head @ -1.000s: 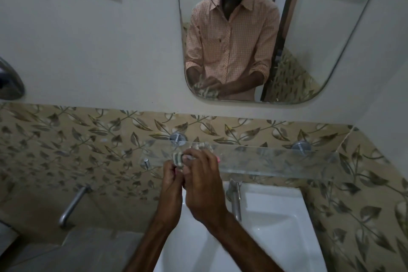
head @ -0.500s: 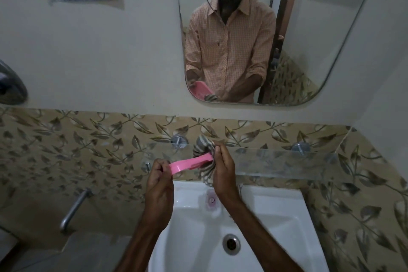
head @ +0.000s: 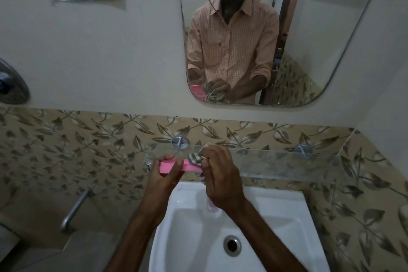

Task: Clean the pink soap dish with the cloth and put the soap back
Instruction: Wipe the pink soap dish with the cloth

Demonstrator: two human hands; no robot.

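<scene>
From the head camera, the pink soap dish [head: 174,166] was a flat, bright pink plastic tray, seen edge-on and held roughly level above the back rim of the white sink [head: 276,210], just in front of the glass shelf [head: 287,161]. The left hand [head: 164,180] had its grip closed on the dish's end toward nine o'clock, thumb on top and fingers wrapped underneath. The right hand [head: 220,174] had its grip bunched tight around the cloth [head: 195,158], a grey-and-white striped rag, and pressed it against the dish's end toward three o'clock; a fold of the rag stuck up at twelve o'clock from the knuckles, and another bit hung below the dish.

What lay inside the dish could not be told from this angle. The sink basin held nothing visible but its drain [head: 231,245] toward six o'clock. A small pale pink thing, perhaps the soap [head: 209,204], lay on the sink's back ledge, mostly hidden under the right wrist.

In the mirror [head: 309,40] at twelve o'clock, the reflection showed the dish's open face turned toward the person, with the rag against it.
</scene>
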